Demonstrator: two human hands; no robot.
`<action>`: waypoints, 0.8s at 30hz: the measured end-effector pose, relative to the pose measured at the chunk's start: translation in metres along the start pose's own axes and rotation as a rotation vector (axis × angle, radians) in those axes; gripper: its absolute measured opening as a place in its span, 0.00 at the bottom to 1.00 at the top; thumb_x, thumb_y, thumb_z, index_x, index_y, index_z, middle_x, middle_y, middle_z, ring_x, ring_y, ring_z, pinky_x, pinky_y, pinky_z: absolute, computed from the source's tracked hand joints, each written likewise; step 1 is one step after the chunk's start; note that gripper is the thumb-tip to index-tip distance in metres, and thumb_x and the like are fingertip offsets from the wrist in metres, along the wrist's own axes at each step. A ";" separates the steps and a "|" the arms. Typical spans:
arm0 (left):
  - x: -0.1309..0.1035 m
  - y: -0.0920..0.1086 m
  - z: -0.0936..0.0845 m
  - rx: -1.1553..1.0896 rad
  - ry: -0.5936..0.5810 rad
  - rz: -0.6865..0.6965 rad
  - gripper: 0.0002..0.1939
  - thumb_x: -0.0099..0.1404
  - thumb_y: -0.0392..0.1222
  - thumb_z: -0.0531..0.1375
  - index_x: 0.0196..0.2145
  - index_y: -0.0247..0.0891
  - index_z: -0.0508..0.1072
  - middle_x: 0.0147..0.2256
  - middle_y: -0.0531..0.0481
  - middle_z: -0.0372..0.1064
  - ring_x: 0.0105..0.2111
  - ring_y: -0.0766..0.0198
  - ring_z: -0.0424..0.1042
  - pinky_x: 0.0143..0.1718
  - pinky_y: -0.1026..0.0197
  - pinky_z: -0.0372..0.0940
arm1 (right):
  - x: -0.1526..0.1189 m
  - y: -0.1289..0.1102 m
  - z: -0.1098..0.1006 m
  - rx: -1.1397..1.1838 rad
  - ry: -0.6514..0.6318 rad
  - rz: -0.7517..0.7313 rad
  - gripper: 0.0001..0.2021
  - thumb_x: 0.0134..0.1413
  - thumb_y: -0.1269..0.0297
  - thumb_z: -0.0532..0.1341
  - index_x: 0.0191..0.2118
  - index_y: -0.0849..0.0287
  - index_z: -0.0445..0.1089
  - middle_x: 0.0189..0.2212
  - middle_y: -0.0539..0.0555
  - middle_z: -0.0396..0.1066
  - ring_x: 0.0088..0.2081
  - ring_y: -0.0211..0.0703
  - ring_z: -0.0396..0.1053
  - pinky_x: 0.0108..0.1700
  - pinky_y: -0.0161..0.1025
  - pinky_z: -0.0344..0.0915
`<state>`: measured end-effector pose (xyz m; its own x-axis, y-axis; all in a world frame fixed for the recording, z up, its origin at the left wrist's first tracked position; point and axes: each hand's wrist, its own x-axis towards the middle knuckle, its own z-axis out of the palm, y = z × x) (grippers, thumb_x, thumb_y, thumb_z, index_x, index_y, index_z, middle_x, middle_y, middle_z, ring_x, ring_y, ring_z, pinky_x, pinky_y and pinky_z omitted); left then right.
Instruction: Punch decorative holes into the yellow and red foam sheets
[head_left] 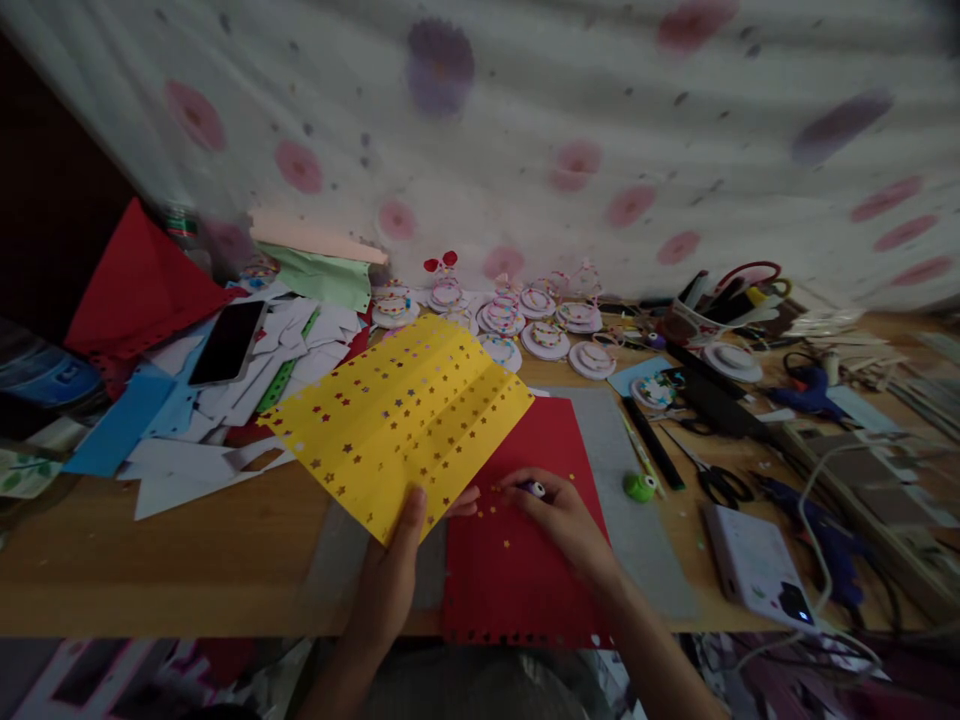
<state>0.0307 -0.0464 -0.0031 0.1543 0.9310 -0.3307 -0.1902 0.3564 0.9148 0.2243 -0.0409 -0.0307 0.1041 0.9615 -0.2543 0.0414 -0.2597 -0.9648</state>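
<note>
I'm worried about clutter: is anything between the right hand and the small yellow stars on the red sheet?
Nothing visible is; the right hand is close beside the yellow stars on the red sheet.

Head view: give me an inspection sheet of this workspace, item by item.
Surface: wooden table, gray mat.
Work items: yellow sheet with star-shaped holes; red sheet bearing small yellow stars.
Clutter: phone on paper scraps at left; scissors and blue glue guns at right.
Hands: left hand holds the yellow sheet; right hand, over the red sheet, holds a small purple object.
Cables: white cable beside the power bank.
Surroundings: flower-patterned curtain behind.
</note>
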 end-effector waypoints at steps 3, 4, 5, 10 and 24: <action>0.000 0.000 0.001 0.004 0.011 -0.013 0.28 0.64 0.61 0.53 0.48 0.34 0.73 0.42 0.44 0.78 0.46 0.49 0.75 0.57 0.46 0.60 | 0.000 0.001 0.000 -0.022 -0.001 -0.030 0.07 0.45 0.60 0.64 0.30 0.58 0.74 0.24 0.49 0.73 0.29 0.42 0.69 0.35 0.37 0.64; 0.000 0.000 0.002 0.007 0.011 -0.020 0.28 0.64 0.61 0.53 0.46 0.34 0.74 0.41 0.43 0.79 0.46 0.49 0.75 0.57 0.46 0.60 | 0.000 0.002 0.000 -0.032 0.001 -0.041 0.07 0.46 0.60 0.64 0.30 0.58 0.74 0.24 0.49 0.72 0.28 0.41 0.69 0.35 0.37 0.64; 0.000 0.001 0.002 0.012 0.011 -0.026 0.29 0.64 0.62 0.53 0.46 0.33 0.74 0.41 0.43 0.79 0.47 0.49 0.74 0.57 0.46 0.60 | 0.001 0.003 0.000 -0.042 0.004 -0.052 0.07 0.46 0.60 0.64 0.30 0.58 0.74 0.24 0.49 0.72 0.28 0.41 0.69 0.34 0.36 0.64; 0.001 0.003 0.001 0.033 0.002 -0.007 0.29 0.64 0.61 0.52 0.49 0.34 0.73 0.41 0.43 0.79 0.46 0.49 0.75 0.58 0.45 0.59 | 0.003 0.010 0.002 -0.097 0.050 -0.106 0.08 0.47 0.58 0.64 0.30 0.57 0.74 0.26 0.51 0.74 0.29 0.43 0.69 0.33 0.37 0.64; 0.000 -0.014 -0.030 0.028 0.250 0.020 0.24 0.59 0.59 0.59 0.39 0.35 0.78 0.33 0.44 0.80 0.38 0.49 0.77 0.49 0.48 0.67 | 0.004 0.023 0.006 -0.239 0.163 -0.242 0.10 0.53 0.56 0.61 0.33 0.57 0.74 0.30 0.55 0.76 0.33 0.47 0.71 0.37 0.39 0.65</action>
<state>0.0037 -0.0490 -0.0224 -0.0942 0.9297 -0.3562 -0.1633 0.3385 0.9267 0.2194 -0.0423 -0.0543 0.2186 0.9758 0.0111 0.3126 -0.0592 -0.9480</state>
